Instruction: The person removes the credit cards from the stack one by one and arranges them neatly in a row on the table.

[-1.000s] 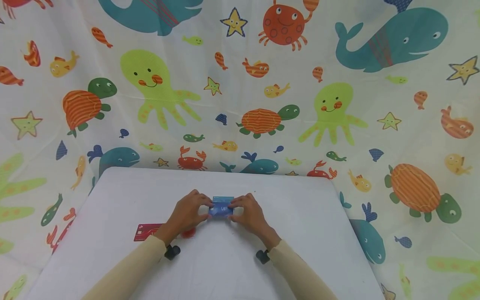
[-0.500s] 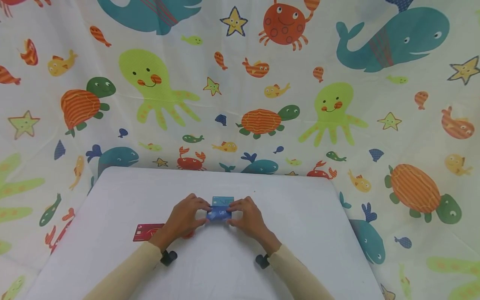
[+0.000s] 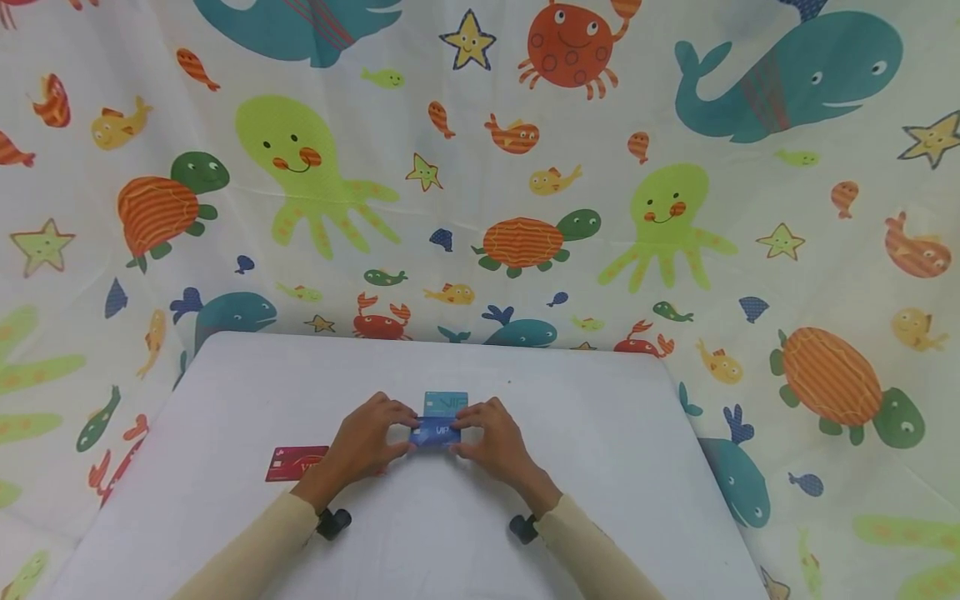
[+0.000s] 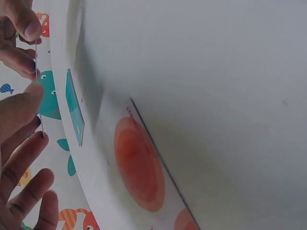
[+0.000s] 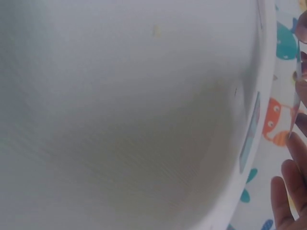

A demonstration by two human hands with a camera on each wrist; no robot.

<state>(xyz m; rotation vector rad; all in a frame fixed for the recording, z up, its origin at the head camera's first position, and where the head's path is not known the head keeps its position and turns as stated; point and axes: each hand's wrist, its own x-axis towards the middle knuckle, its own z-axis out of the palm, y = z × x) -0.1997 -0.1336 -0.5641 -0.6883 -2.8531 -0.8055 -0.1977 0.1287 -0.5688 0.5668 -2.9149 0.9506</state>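
Between my two hands is a blue card [image 3: 435,432] printed "VIP". My left hand [image 3: 370,437] pinches its left end between thumb and fingers, and my right hand [image 3: 497,442] pinches the right end. Both wrist views show the blue card [image 4: 36,57] nearly edge-on, raised off the table. A teal card [image 3: 446,403], also marked "VIP", lies flat just beyond it. To the left lies a red card [image 3: 296,462], its right part hidden by my left wrist. In the left wrist view, a pale card [image 4: 139,163] with red ovals lies on the table.
A white-covered table [image 3: 600,433] stretches under the hands. Behind it hangs a curtain [image 3: 480,192] with sea animals. A dark camera sits on each wrist, the left one [image 3: 333,523] and the right one [image 3: 522,528].
Both hands have brought the blue card slightly toward me and to the left. More of the teal card shows behind it. The red card stays where it was.
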